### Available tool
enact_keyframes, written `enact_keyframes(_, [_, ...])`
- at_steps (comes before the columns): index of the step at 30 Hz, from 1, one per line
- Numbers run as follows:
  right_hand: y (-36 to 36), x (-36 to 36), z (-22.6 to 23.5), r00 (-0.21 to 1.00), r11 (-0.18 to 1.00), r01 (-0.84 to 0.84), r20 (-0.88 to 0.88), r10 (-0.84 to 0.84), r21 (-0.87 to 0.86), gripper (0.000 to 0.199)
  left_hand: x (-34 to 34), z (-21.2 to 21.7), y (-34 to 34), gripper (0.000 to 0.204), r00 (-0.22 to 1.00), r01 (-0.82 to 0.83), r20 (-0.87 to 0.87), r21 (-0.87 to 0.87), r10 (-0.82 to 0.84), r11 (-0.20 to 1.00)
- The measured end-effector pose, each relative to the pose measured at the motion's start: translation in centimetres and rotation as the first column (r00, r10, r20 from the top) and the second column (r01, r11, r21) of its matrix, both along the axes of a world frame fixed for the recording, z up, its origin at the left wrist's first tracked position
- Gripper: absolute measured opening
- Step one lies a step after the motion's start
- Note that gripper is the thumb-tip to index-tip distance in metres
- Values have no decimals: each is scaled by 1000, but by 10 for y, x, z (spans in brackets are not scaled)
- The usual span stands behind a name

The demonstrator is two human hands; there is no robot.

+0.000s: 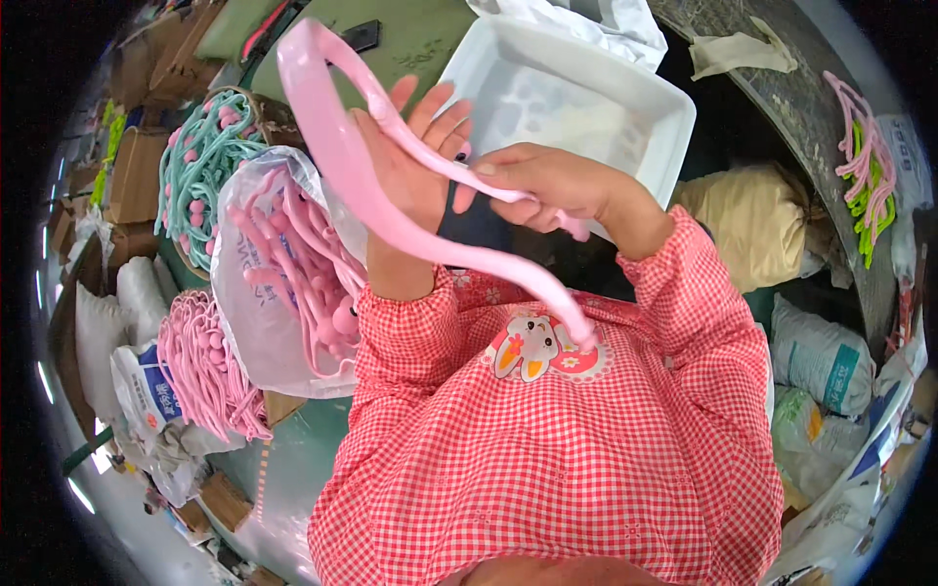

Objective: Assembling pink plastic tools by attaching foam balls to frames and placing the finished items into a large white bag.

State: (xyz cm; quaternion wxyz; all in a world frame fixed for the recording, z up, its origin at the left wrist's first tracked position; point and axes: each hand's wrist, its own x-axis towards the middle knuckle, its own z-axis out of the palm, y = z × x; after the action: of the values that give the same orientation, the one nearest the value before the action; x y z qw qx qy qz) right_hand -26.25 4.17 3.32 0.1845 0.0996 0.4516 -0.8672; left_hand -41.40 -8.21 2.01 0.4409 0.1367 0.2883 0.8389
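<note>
A long, glossy, soft pink strip [362,186] loops up at the upper left. Its wide strand hangs down across the front of my checked smock, and its end has a rounded knob. My right hand [572,186] pinches the thinner strand between thumb and fingers, with a short end sticking out below. The palm of my left hand [405,190] faces up with fingers spread, and the thinner strand crosses over it. A small dark spot shows by the left fingers; I cannot make out what it is. Behind both hands lies a white tray [674,122].
At left, a white plastic bag [239,332] holds pink pieces [303,264] with ball ends. Beyond it are teal cords with pink balls [200,181]; nearer, a pile of pink cords [210,366]. A tan sack [747,230] and pink and green cords [860,161] are at right.
</note>
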Motion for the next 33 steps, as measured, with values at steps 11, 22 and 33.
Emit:
enact_keyframes(11, [49,64,-60,714,103,572,-431,-552,814,36,-18,-15,64,23,993,99,103,-364,-65,926])
enact_keyframes(22, [85,343,-98,-114,-161,591,-116,-987,790,24,-67,-106,193,19,729,379,-12,-826,-685,418])
enact_keyframes(33, [163,495,-199,-149,-369,-171,-395,-907,913,30,-63,-111,197,31,442,-187,-396,-918,-805,349])
